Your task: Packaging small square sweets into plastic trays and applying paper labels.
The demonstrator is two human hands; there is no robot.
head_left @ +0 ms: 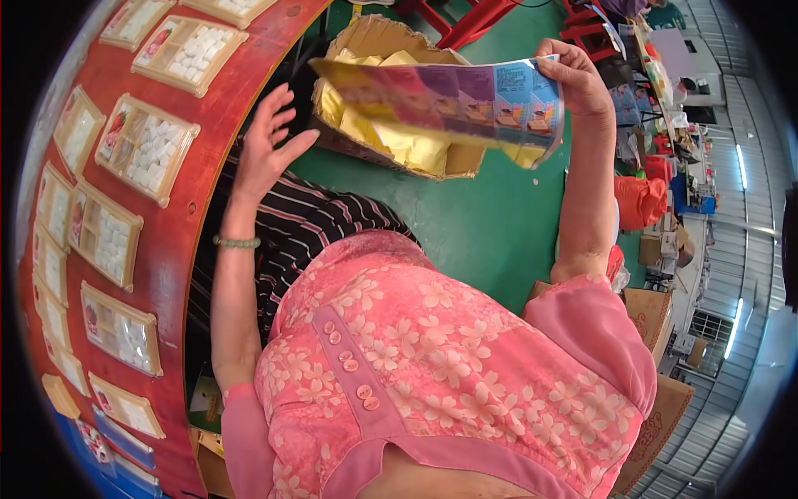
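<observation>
Pinching, the right hand (582,81) is holding a sheet (465,96) over the carton (391,35); the empty left hand (266,151) is hovering beside the carton.

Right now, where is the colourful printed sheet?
In the head view, the printed sheet is at the upper middle, gripped at its right end by the right hand and hiding part of the open cardboard box.

"Category of place?"

"From my remote seat I log: workshop, packing type. One red table (173,254), bearing rows of filled trays (150,148); one printed sheet (474,96), repeated panels; one open carton (462,162); red stools (470,29)."

"Building?"

"I enter: painted green floor (457,220), ribbed metal cladding (748,121), tube lights (741,166), heaped goods (657,145) behind."
</observation>
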